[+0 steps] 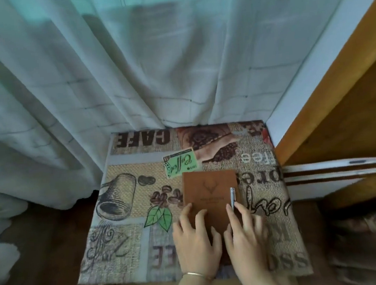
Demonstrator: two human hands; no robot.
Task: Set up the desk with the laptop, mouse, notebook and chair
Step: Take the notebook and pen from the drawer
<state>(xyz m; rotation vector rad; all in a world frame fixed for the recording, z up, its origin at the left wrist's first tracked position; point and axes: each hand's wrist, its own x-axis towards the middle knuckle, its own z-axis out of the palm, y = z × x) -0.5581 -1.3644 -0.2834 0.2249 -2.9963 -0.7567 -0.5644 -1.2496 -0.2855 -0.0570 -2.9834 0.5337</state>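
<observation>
A small tabletop (pixel 125 217) covered in a coffee-themed printed cloth stands against a sheer white curtain (pixel 129 67), seen from above. A brown notebook (pixel 210 190) with an embossed emblem lies closed and flat on the right half of the cloth, its near end hidden under the person's two hands. The left hand (pixel 195 240), with a thin bracelet (pixel 196 274) at the wrist, rests palm down on the notebook's near left corner, its fingers (pixel 184 211) spread apart and flat on the cover, gripping nothing. The right hand (pixel 244 233) lies on the near right part of the cover; its fingers (pixel 231 214) are loosely apart, with the tips touching the lower end of a silver pen (pixel 232 197) that lies lengthwise on the notebook near its right edge. To the right stands a wooden shelf unit (pixel 339 104), with white slats (pixel 334 169) beside the tabletop.
</observation>
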